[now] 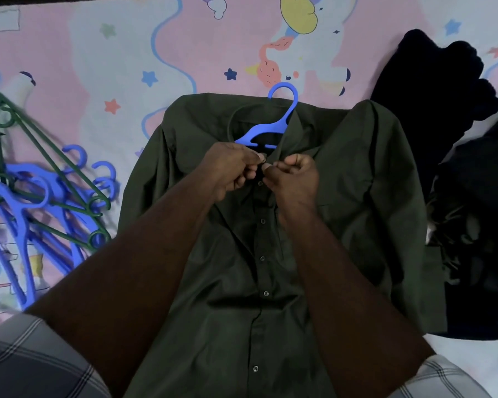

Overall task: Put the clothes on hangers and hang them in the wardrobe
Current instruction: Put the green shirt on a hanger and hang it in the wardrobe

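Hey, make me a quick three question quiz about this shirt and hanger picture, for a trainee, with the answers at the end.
1. True or false: the blue hanger is already inside the green shirt.
2. Where do the spare hangers lie: A, left of the shirt; B, on the dark clothes; C, across the person's lap?
3. Fill the gap: the left hand and right hand both pinch the shirt's front near the ____.

Key: 1 true. 2 A. 3 collar.
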Tool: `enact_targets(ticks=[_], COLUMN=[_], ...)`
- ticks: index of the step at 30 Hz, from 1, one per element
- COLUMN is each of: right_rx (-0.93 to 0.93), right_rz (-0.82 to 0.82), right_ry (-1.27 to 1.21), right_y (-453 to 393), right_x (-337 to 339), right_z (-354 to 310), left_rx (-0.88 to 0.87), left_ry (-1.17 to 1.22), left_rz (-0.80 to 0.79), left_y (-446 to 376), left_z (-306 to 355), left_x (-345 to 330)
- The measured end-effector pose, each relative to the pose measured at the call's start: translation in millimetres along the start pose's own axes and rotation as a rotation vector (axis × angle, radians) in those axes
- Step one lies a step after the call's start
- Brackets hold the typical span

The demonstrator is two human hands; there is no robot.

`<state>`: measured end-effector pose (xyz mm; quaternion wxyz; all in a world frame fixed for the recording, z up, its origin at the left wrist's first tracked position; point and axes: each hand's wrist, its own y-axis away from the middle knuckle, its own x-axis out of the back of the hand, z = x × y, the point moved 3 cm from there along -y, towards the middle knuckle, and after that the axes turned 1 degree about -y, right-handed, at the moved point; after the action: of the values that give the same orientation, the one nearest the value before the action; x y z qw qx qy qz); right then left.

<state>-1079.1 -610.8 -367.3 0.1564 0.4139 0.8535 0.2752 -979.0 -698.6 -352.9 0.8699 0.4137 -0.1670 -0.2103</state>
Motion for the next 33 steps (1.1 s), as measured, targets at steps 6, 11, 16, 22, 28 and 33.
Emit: enact_targets(ticks=[6,11,16,22,28,33], right_rx=[0.063,0.152,0.213,0.257,0.264,0.111], right_rz=[0.022,0.001,-0.020,-0.016,-0.042,-0.112], right_ry=[0.075,0.132,0.275,0.402,0.447,0.161], right_y=[6,13,11,4,1,3], right_x=[0,0,0,2,3,3], right_z=[2,2,-2,-10,-10,-9], left_rx=[0.009,-0.022,-0.174,-0.315,-0.340,-0.339], left_ry=[-0.012,0.010,-0.017,-0.147,-0.194,-0.127], left_rz=[0.008,0.041,0.147,0.134,0.100,0.084], left_y=[0,-1,2,5,3,0], left_z=[-2,-1,1,-3,-2,-6], left_x=[0,2,3,5,8,6])
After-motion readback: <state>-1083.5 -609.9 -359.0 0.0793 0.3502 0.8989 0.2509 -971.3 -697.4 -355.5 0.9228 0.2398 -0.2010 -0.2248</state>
